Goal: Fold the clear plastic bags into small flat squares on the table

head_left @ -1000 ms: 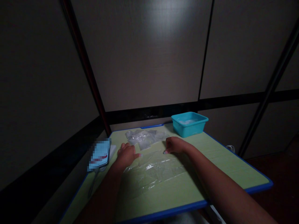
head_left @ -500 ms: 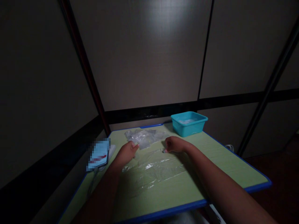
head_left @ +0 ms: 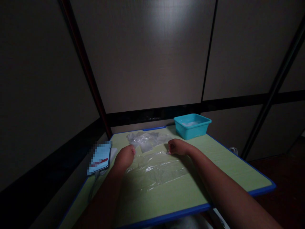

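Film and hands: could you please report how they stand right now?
Right hand pinching film at far edge. Left hand curled by far left corner, hold unclear. Film wrinkled, spread on table. Crumpled plastic just beyond.

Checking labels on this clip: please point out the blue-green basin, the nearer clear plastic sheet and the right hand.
Blue-green basin (head_left: 194,131): head view, on its outer wall.
Nearer clear plastic sheet (head_left: 162,174): head view, near its middle.
Right hand (head_left: 178,147): head view, middle of the hand.
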`<state>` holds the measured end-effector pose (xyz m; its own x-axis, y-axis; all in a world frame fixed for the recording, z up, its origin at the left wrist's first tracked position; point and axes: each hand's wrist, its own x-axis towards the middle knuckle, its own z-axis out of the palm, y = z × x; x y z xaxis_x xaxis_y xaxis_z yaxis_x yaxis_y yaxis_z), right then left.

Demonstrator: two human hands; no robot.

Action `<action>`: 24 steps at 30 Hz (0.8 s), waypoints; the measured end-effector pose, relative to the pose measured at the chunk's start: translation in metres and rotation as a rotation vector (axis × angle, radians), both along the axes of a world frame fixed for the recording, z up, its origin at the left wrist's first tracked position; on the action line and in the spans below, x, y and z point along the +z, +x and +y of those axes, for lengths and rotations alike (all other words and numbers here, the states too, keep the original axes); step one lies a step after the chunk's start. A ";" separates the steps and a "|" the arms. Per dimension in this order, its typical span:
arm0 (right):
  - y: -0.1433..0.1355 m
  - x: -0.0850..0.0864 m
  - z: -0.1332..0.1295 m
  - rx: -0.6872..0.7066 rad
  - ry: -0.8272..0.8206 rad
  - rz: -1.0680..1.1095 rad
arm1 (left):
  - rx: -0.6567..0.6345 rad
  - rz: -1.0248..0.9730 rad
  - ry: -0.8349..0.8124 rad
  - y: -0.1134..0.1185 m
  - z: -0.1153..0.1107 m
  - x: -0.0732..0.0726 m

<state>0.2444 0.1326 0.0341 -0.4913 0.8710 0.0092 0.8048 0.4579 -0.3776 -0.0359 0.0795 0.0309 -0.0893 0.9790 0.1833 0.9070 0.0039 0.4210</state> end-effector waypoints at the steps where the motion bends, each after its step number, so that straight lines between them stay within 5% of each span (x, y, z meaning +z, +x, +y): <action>1: 0.000 0.000 0.000 0.002 0.005 0.000 | 0.017 0.022 0.004 -0.001 -0.001 0.000; 9: -0.001 -0.001 0.000 -0.036 0.089 -0.036 | 0.048 0.172 0.130 0.013 -0.011 0.011; 17: -0.002 0.002 -0.003 -0.059 0.106 -0.085 | -0.343 0.177 0.173 0.028 -0.019 0.007; 24: -0.001 0.000 -0.001 -0.061 0.109 -0.101 | -0.429 0.133 0.128 0.022 -0.014 0.001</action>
